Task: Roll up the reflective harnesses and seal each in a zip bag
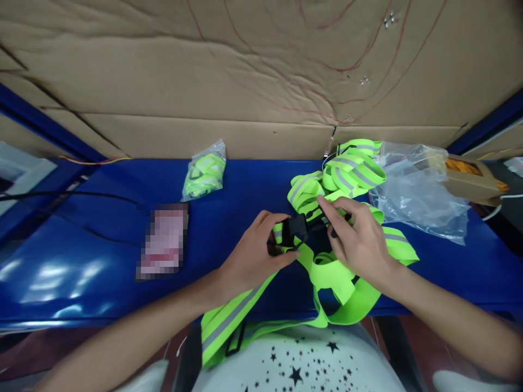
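Observation:
My left hand (249,261) is closed, its thumb and fingers gripping the black socket half of a plastic buckle (298,226). Across from it my right hand (362,239) pinches the pronged buckle half (315,216), partly hidden by the fingers. The two halves face each other, close together; whether they touch I cannot tell. Both are on neon yellow-green webbing with a grey reflective stripe. One length of this strap (235,316) hangs over the table's front edge towards my lap, and more loops lie beneath my right hand.
Behind my hands lies a pile of similar neon straps (355,169). Clear plastic bags (420,190) and an open cardboard box (469,177) are at the right. A bagged strap (206,170) and a pixelated phone-shaped object (163,239) lie left on the blue table (98,228). Cardboard (204,81) walls the back.

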### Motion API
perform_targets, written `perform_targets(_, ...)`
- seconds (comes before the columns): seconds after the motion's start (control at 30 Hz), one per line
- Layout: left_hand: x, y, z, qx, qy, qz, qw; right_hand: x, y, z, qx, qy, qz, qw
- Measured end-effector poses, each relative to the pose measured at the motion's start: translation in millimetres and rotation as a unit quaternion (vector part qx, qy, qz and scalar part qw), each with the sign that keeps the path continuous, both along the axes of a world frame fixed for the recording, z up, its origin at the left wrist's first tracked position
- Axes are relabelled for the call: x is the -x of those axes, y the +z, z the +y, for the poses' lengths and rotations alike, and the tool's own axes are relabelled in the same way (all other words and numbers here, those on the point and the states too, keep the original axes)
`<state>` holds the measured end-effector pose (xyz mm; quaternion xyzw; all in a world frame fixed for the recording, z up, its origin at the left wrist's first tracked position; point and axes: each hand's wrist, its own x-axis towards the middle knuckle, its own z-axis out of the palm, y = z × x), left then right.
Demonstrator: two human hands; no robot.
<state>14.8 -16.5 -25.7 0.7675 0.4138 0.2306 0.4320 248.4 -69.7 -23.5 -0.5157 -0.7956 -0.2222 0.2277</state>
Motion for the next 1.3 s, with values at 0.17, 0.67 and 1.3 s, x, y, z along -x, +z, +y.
perform_targets(0.17, 0, -0.4, -2, -0.002, 0.014, -0.011, 1.0, 4, 0.6, -1, -0.016, -0.008, -0.039, 0.999)
perform_targets(0.67, 7, 26.8, 3, -0.246, 0.016, 0.034, 0.968, 14, 27.2, 0, 0.158, 0.131, 0.172, 0.963)
perform_targets(1.3, -3, 16.5, 23, -0.044, -0.219, -0.168, 0.96, -17, 43.1, 2, 0.346, 0.204, 0.475, 0.783)
